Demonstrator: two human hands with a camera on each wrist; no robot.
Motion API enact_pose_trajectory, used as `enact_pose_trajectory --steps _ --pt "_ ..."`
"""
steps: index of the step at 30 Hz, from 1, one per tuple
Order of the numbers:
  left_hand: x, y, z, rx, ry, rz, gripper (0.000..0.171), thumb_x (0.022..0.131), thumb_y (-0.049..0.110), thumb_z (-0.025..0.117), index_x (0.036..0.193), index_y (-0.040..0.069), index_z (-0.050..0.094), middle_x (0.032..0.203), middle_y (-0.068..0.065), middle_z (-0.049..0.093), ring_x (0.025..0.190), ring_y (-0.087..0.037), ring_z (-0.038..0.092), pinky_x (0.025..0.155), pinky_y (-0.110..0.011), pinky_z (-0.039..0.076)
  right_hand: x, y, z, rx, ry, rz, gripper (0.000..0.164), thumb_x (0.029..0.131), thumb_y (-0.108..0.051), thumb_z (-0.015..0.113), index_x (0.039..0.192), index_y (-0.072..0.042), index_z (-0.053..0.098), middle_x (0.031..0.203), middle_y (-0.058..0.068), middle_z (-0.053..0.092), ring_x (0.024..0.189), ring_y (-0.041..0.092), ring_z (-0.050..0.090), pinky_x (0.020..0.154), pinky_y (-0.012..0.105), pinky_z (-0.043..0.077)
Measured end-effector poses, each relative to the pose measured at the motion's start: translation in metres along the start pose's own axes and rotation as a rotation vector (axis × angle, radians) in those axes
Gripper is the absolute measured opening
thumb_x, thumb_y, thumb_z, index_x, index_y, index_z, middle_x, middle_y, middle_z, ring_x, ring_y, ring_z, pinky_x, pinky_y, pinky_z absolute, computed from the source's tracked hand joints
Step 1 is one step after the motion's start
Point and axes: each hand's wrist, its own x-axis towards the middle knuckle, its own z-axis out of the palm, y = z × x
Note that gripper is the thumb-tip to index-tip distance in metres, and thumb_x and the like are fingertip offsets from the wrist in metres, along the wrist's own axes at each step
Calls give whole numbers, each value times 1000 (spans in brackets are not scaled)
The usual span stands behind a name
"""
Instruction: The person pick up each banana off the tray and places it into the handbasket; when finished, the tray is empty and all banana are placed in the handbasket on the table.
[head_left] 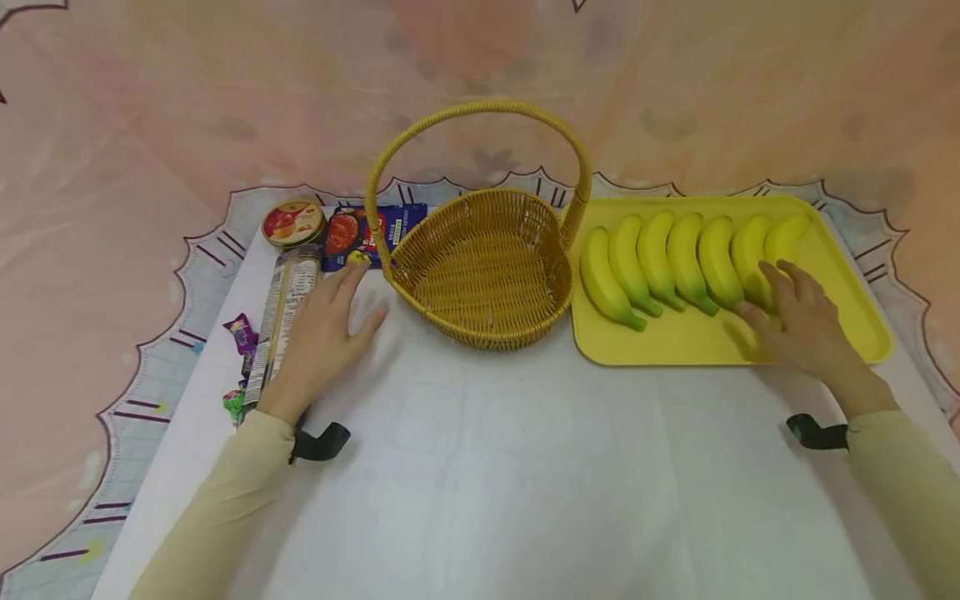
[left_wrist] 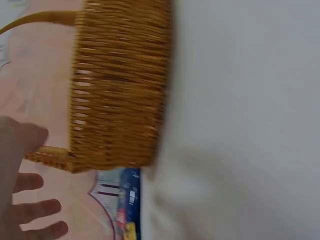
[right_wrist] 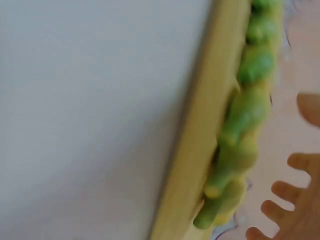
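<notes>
My left hand (head_left: 322, 333) is held over a long clear-sided canister (head_left: 288, 279), fingers spread and holding nothing. To its right stands a woven basket (head_left: 491, 337) with a tall arched handle; its inside shows bare. In the left wrist view the thumb is near the handle's base beside the basket (left_wrist: 120, 90). Several yellow bananas (head_left: 660, 254) with green stems lie side by side on a yellow tray (head_left: 836, 258). My right hand (head_left: 802, 325) hovers at the row's right end, fingers apart. From the right wrist, the hand (right_wrist: 295, 205) appears separate from the bananas (right_wrist: 245, 112).
Behind the canister are a round tin (head_left: 292, 223) and a blue packet (head_left: 408, 218), partly behind the basket handle. A purple-wrapped candy (head_left: 241, 334) and a green-wrapped candy (head_left: 233, 403) lie left of the canister. White cloth (head_left: 510, 467) covers the table; a patterned curtain hangs behind.
</notes>
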Motion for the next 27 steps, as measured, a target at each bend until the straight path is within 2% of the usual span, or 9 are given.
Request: enact_pose_trajectory --steps 5,7,9,13,18,22,27 --pt "24 15 -9 -325 259 24 54 94 28 55 144 15 37 141 -12 43 133 -26 39 109 -48 32 22 20 -21 202 129 167 70 98 -38 37 149 2 9 148 37 7 132 57 15 103 70 16" --pt "34 21 -13 -425 344 35 52 95 24 55 144 17 38 139 -11 45 131 -23 42 107 -45 37 29 26 -27 266 145 244 73 97 -40 36 149 4 8 148 38 10 132 57 19 103 68 21" --pt "43 28 -17 -509 396 25 51 95 23 54 144 22 38 137 -10 46 129 -19 44 104 -44 41 35 30 -30 315 125 318 78 96 -45 34 150 3 5 150 36 10 133 55 19 104 67 23" --pt "56 41 -25 -634 416 -21 52 96 22 53 144 30 35 139 -2 45 129 -13 44 104 -44 41 43 36 -30 370 59 402 86 94 -53 33 149 4 -2 150 36 9 133 55 21 104 65 25" --pt "64 58 -31 -756 414 -16 50 97 13 50 145 22 37 134 -9 48 123 -18 50 101 -38 45 46 46 -27 349 -9 441 91 92 -58 32 148 7 -1 147 39 15 128 56 25 103 65 27" --pt "69 59 -26 -818 432 11 44 98 10 48 141 17 44 125 -13 54 109 -18 55 90 -22 48 46 51 -26 310 -17 434 89 93 -57 30 148 8 6 145 40 19 126 56 26 101 65 29" --pt "74 53 -19 -862 484 72 37 98 11 49 135 10 52 112 -15 58 95 -12 55 78 -17 46 50 50 -24 283 -19 396 89 93 -58 33 147 9 9 142 41 23 125 56 27 101 64 29"
